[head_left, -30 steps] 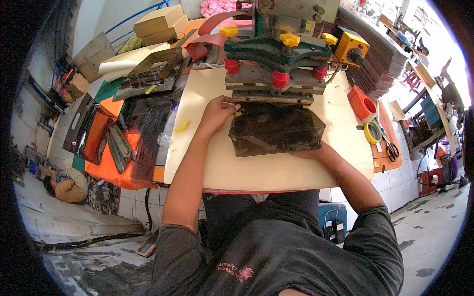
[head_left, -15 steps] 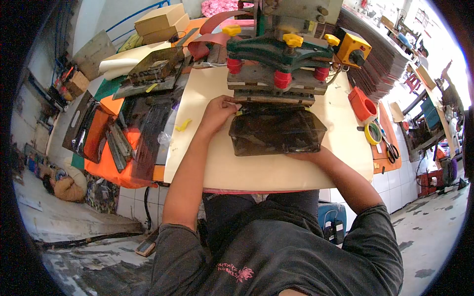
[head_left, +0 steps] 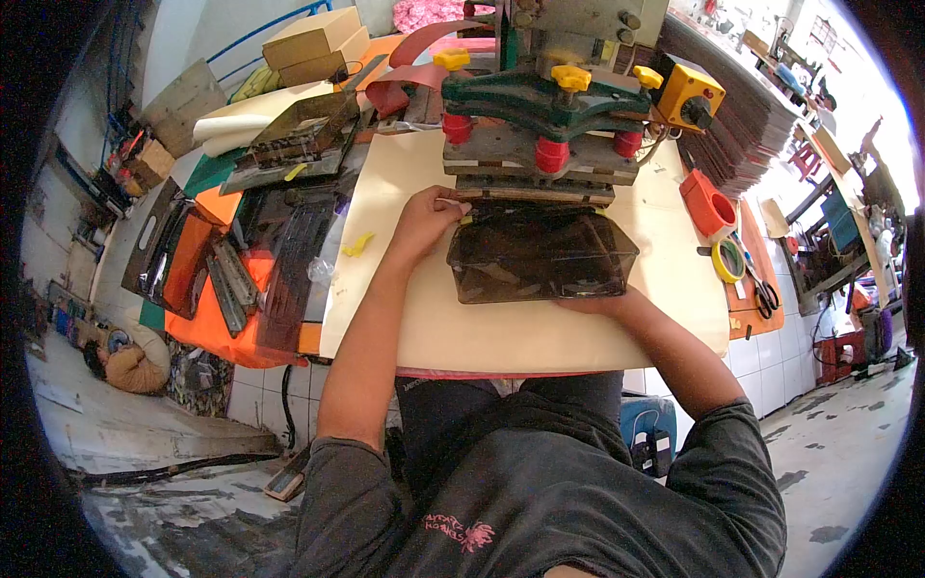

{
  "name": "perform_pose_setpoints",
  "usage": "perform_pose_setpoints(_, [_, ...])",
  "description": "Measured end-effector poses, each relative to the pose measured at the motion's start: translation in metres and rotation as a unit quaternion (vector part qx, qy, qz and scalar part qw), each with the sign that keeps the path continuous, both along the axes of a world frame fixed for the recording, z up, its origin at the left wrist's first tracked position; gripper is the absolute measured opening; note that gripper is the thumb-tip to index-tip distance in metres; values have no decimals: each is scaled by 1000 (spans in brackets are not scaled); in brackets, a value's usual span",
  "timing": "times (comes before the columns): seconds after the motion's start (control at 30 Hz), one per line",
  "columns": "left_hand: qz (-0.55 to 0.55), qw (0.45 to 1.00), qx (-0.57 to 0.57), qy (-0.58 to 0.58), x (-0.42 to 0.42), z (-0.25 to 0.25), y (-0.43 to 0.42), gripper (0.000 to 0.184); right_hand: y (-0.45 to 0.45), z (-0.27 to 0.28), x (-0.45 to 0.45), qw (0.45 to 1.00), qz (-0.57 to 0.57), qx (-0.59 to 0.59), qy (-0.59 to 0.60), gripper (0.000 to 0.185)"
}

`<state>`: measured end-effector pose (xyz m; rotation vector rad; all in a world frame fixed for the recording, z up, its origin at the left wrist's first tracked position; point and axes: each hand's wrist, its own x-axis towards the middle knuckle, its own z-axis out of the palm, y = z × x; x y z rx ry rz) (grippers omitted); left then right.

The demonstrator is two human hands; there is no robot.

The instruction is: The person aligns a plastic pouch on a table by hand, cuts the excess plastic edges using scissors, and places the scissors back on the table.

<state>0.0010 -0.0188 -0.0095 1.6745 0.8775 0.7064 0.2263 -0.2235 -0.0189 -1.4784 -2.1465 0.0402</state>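
Observation:
A smoky, see-through plastic box (head_left: pixel 540 255) is tilted just in front of the press (head_left: pixel 540 154), its far edge reaching beneath the press plate. With thumb and fingers pinched together, my left hand (head_left: pixel 429 226) grips the far left corner of the box, beside a small yellow piece (head_left: pixel 467 220). Under the near right edge, my right hand (head_left: pixel 602 302) holds the box from below, and most of its fingers are hidden. A cream board (head_left: pixel 462 337) lies beneath the box and both hands.
Left of the board lie a die fixture (head_left: pixel 299 140), dark plastic sheets (head_left: pixel 299 275) and metal bars (head_left: pixel 231 284). To the right are a red tape dispenser (head_left: pixel 708 204), yellow tape (head_left: pixel 727 260) and scissors (head_left: pixel 764 294). A yellow control box (head_left: pixel 689 96) hangs beside the press.
The near right part of the box has shifted very slightly to the right. Both hands stay in nearly the same place.

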Motion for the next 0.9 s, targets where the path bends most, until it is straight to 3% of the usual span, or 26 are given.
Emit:
perform_pose_setpoints(0.27, [-10,1000,-1,-18,0,-13,9,39,-2,1,-4,1000,-15,4,-18,44])
perform_pose_setpoints(0.4, [-4,1000,-3,-12,-1,-8,5,39,-4,1,-5,997,-31,-32,66,45])
perform_pose_setpoints(0.6, [-18,998,-33,-43,-3,-18,15,42,6,12,-1,999,39,19,-17,51])
perform_pose_setpoints(0.67, [-33,999,-34,-25,-5,-14,14,44,13,-4,7,994,47,-58,84,53])
perform_pose_setpoints(0.9, [-34,997,-64,-40,-5,-11,14,44,14,32,-12,998,41,-17,38,57])
